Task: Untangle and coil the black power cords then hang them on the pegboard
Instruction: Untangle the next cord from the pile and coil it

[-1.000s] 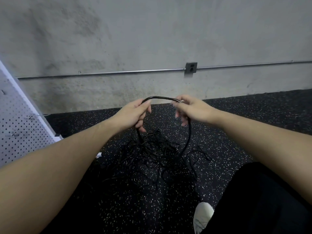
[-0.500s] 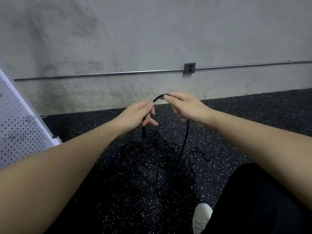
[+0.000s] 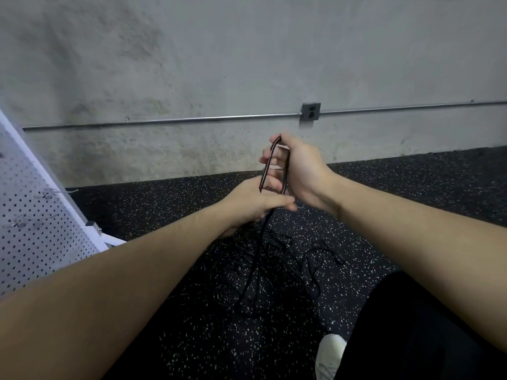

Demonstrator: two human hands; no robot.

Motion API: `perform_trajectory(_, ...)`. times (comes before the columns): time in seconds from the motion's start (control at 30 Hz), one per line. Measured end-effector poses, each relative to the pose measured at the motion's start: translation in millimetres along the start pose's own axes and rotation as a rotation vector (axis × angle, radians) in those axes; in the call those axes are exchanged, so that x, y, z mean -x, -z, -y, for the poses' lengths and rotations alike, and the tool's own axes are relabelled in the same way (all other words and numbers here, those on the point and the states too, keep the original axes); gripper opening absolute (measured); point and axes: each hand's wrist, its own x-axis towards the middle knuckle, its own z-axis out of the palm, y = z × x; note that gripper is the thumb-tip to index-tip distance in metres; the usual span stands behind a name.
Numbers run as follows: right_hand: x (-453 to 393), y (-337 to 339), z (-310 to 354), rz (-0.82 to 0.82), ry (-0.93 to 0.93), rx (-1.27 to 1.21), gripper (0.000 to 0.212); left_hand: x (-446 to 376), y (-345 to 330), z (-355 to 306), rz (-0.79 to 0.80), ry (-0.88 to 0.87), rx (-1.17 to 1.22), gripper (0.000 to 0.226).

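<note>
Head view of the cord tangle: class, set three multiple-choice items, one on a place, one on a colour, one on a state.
1. Where is the pegboard?
A. left of the cord pile
B. right of it
C. on the far wall

2. What colour is the shoe?
A. red
B. white
C. blue

3. How is the folded cord loop held?
A. lying loose on the floor
B. hung on a peg
C. gripped by both hands

Key: 1 A, it leans at the left edge; 2 B, pale toe at bottom; 3 C, right hand holds its top, left hand its base.

Dim, flat indoor light, no glare; soft shadows btwn forearms; wide-angle bend at edges; slight blur.
</note>
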Motion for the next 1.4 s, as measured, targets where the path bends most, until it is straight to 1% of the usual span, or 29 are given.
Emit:
perform_trajectory(0.07,-3.7,-2.9,-3.9,-0.008,-0.003,0.022,0.024,-1.8,-0.1,1.9,0.022,0.005,-0.022,0.005)
perform_trajectory(0.1,-5.5,-3.7,-5.7,-0.005,-0.01,0.011,0.027,-2.2,-0.2,1.7,0.008,0.002,-0.03,0.004)
perform_trajectory(0.13,-7.3,-3.8,-6.5,-0.004,-0.017,-0.01,0.029,-2.4,0.5,1.1,-0.012,-0.002,-0.041,0.009)
perform_trajectory(0.2,-10.4,-2.9,-6.6,-0.018,-0.03,-0.05,0.032,-2.0,3.2,-0.3,-0.027,-0.035,-0.058,0.009)
perform_trajectory(0.27,-14.7,0.3,-7.4,-0.049,-0.032,-0.057,0.033,-1.3,5.6,0.3,-0.005,-0.079,-0.077,0.007)
perform_trajectory(0.3,-17.3,1.5,-8.1,-0.067,-0.03,-0.051,0.032,-0.7,5.8,0.8,0.01,-0.088,-0.072,0.011)
perform_trajectory(0.37,-20.7,1.7,-9.8,-0.098,-0.03,-0.033,0.032,0.6,4.1,3.0,0.063,-0.073,0.002,0.02)
perform_trajectory(0.4,-21.8,1.0,-10.2,-0.12,-0.035,-0.019,0.033,0.1,3.3,5.3,0.085,-0.06,0.048,0.02)
perform_trajectory(0.47,-21.1,0.6,-8.9,-0.152,-0.059,0.036,0.039,-3.3,3.5,12.1,0.054,-0.045,0.057,0.019)
perform_trajectory(0.5,-21.6,1.6,-8.8,-0.135,-0.072,0.067,0.045,-5.1,4.9,15.3,0.015,-0.042,0.055,0.02)
perform_trajectory(0.57,-19.5,3.8,-12.1,-0.015,-0.105,0.123,0.063,-7.3,8.7,18.8,-0.065,-0.03,0.112,0.021)
perform_trajectory(0.6,-17.1,5.3,-16.2,0.06,-0.122,0.159,0.066,-8.4,10.9,18.4,-0.105,-0.022,0.162,0.022)
perform_trajectory(0.63,-14.4,7.6,-21.4,0.133,-0.142,0.215,0.064,-9.6,13.3,17.3,-0.147,-0.016,0.214,0.023)
perform_trajectory(0.7,-8.6,12.7,-31.7,0.289,-0.188,0.386,0.051,-10.3,17.1,12.8,-0.222,-0.02,0.315,0.026)
perform_trajectory(0.83,-0.7,21.2,-44.3,0.688,-0.407,0.722,0.036,-13.9,25.9,10.2,-0.356,-0.037,0.571,0.022)
perform_trajectory(0.87,1.7,22.2,-44.6,0.747,-0.447,0.808,0.033,-16.7,28.9,12.3,-0.397,-0.033,0.604,0.02)
perform_trajectory(0.9,2.2,22.9,-46.0,0.763,-0.47,0.856,0.029,-18.8,32.2,14.6,-0.438,-0.028,0.617,0.019)
perform_trajectory(0.93,3.6,21.7,-47.2,0.749,-0.479,0.851,0.024,-20.4,36.1,17.2,-0.48,-0.025,0.612,0.021)
perform_trajectory(0.97,4.0,20.1,-47.9,0.719,-0.471,0.83,0.025,-21.3,39.9,19.2,-0.525,-0.028,0.597,0.026)
perform_trajectory(1.03,3.9,17.1,-48.4,0.658,-0.416,0.861,0.034,-21.7,45.4,20.4,-0.633,-0.047,0.516,0.04)
perform_trajectory(1.1,1.2,17.5,-49.7,0.626,-0.349,0.964,0.043,-22.2,47.2,21.0,-0.73,-0.075,0.424,0.049)
perform_trajectory(1.13,0.3,18.3,-49.6,0.622,-0.324,1.022,0.046,-22.2,46.5,21.4,-0.754,-0.085,0.4,0.051)
perform_trajectory(1.2,0.0,19.3,-48.3,0.623,-0.297,1.121,0.049,-22.8,43.3,23.1,-0.76,-0.092,0.389,0.052)
perform_trajectory(1.27,-0.2,19.6,-47.4,0.619,-0.291,1.173,0.05,-22.8,39.5,23.7,-0.744,-0.089,0.428,0.053)
perform_trajectory(1.4,-2.6,18.8,-47.6,0.615,-0.281,1.168,0.054,-24.8,36.1,21.1,-0.694,-0.103,0.664,0.054)
